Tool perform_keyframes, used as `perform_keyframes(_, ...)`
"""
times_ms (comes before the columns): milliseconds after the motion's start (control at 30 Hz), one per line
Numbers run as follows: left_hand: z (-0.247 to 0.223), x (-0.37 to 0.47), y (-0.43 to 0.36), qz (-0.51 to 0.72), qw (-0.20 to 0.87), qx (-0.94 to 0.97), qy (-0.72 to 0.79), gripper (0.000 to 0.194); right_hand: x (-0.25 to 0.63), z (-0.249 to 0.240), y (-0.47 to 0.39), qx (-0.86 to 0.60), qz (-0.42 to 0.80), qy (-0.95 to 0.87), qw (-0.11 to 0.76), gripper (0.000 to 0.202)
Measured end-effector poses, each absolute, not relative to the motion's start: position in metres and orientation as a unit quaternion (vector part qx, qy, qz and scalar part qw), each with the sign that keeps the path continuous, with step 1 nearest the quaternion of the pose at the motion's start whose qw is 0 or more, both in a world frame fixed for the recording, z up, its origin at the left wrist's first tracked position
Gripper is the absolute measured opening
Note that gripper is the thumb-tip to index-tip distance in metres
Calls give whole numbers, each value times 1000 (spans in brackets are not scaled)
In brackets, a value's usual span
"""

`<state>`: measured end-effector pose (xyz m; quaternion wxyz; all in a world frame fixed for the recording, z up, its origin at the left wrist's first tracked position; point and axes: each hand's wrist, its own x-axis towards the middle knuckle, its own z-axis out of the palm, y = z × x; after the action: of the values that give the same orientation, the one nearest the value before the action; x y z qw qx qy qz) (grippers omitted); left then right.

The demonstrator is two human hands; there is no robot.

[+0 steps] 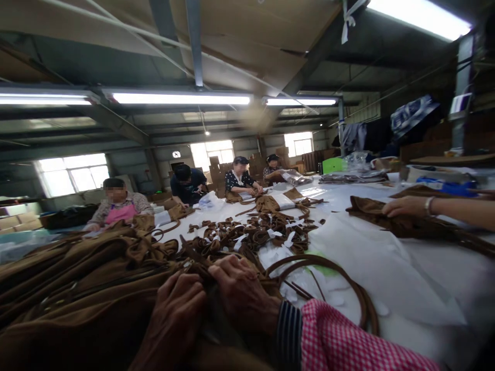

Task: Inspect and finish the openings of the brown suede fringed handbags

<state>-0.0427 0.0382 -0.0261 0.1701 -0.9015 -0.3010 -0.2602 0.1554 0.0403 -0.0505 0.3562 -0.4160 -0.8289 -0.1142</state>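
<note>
Close in front of me, my left hand [176,312] and my right hand [245,293] are side by side on a brown cloth bag [270,284]. The fingers of both are curled closed on its fabric; the fingertips are partly hidden. A brown strap [191,251] sticks up just beyond my knuckles. To the right, long looped handles [359,288] arch over the white table covering. A large pile of brown bags [88,268] lies against my left side. Straight ahead is a heap of rolled brown straps [255,234] with white paper tags among them.
Co-workers sit or stand along the far side of the table [417,273]. At right, another person's hand [406,207] with a bracelet rests on a brown bag [371,211]. Behind are plastic-wrapped goods [296,176] and a metal post [462,98]. Lamps hang overhead.
</note>
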Motion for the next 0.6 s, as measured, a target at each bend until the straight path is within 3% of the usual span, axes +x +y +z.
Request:
perform_keyframes(100,-35,-50,42,-286,192,-903,-256,28,157,-56,52,-423,-77,-868,249,14)
perform_keyframes(267,-47,-61,59,-243,135,-900,-336,26,163,-47,50,-426,-24,-878,218,23)
perform_keyframes(400,-50,-61,53,-218,159,-906,-327,23,202,-17,31,-368,44,-889,269,41)
perform_keyframes(533,-50,-56,41,-250,211,-907,-266,24,286,3,6,-452,102,-815,348,23)
perform_keyframes(600,-48,-53,42,-246,184,-916,-258,24,331,-3,-3,-542,117,-767,323,23)
